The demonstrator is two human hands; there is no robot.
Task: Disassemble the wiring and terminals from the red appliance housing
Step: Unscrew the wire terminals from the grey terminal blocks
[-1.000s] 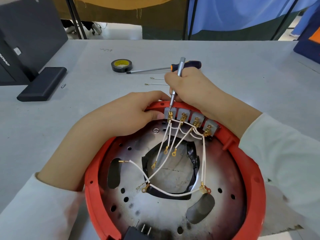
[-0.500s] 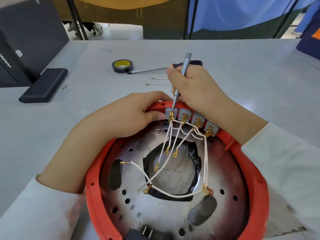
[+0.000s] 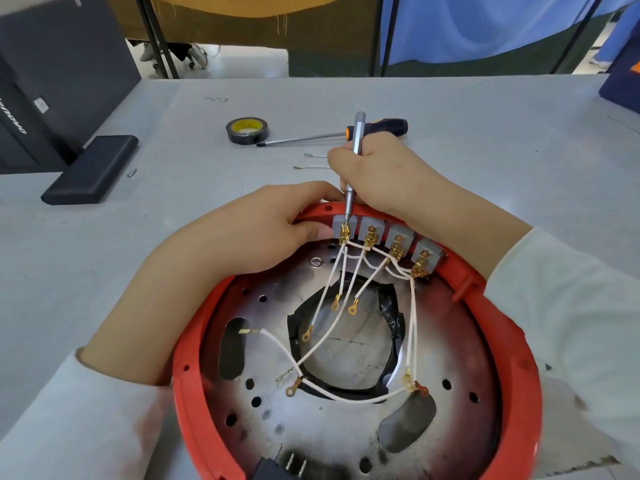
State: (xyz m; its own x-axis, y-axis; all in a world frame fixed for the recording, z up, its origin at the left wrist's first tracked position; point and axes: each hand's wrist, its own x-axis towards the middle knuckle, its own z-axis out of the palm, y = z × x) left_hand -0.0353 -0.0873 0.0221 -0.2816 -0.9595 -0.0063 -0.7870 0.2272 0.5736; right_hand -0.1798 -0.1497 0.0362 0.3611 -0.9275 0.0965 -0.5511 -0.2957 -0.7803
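The right hand fingers grasp a slim screwdriver, tip on the leftmost terminal block; the left hand fingers clasp the red housing rim beside it.

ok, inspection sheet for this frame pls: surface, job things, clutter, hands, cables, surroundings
Surface: grey table, scuffed.
Job's things: red appliance housing lies open side up; four grey terminal blocks sit in a row on its far rim; metal plate inside, scorched.
Clutter: black tape roll, orange-handled screwdriver, two loose wires, black flat case.
Hands: left hand grips the rim; right hand holds a slim grey screwdriver, tip at the leftmost block.
Cables: white wires with brass ring terminals run from the blocks; several ends hang free.
Surroundings: blue cloth, black monitor, stand legs.
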